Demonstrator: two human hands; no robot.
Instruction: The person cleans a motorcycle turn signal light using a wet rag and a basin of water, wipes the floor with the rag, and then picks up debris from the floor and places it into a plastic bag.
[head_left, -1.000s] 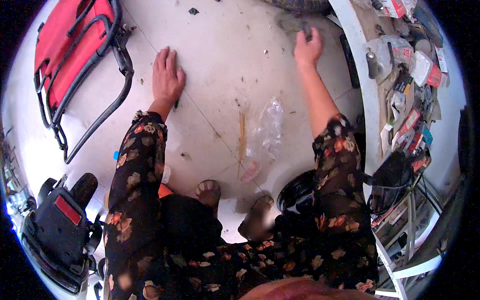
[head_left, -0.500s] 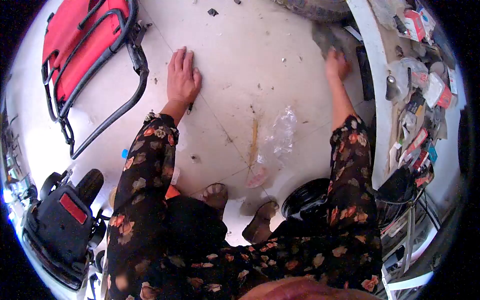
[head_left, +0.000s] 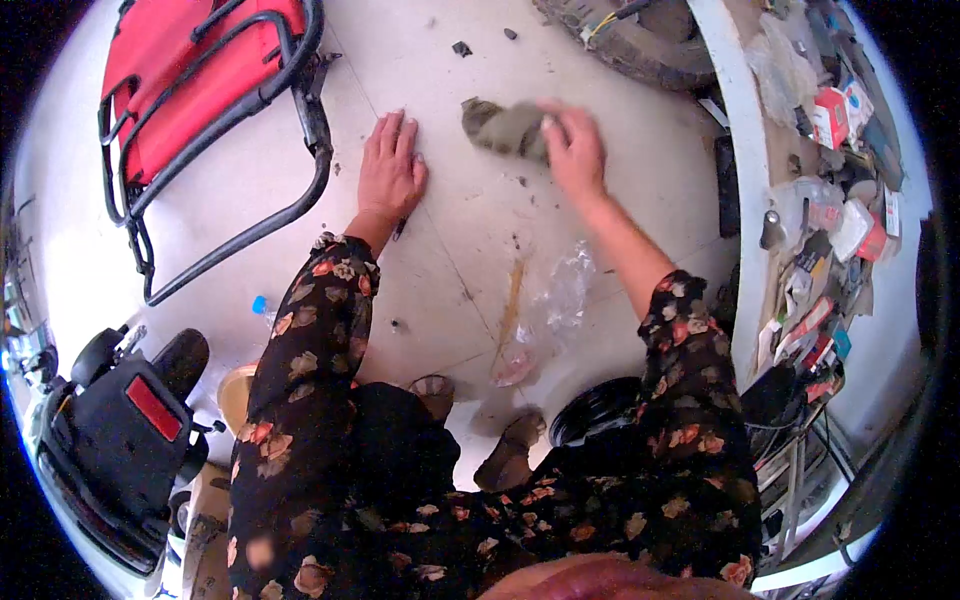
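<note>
My left hand (head_left: 392,172) lies flat on the pale tiled floor (head_left: 440,240), fingers stretched out, holding nothing. A small dark object, too small to name, shows beside its wrist. Further right, my right hand (head_left: 578,150) is closed over a crumpled olive-green cloth (head_left: 508,128) on the floor. One end of the cloth spreads out to the left of the fingers; the part under my palm is hidden. Nearer my feet lies a clear plastic bag (head_left: 565,295), beside a yellow-brown streak (head_left: 514,300) on the tiles.
A red panel on a black tubular frame (head_left: 215,90) stands at left. At the far right is a cluttered shelf (head_left: 752,150) of packets and boxes. A tyre (head_left: 650,45) is at the top, a black coil (head_left: 595,408) by my feet, dark debris (head_left: 461,48) ahead.
My right hand has swept left from near the shelf, bringing the green cloth across the floor. My left hand stays flat on the tiles. The whole view has shifted slightly.
</note>
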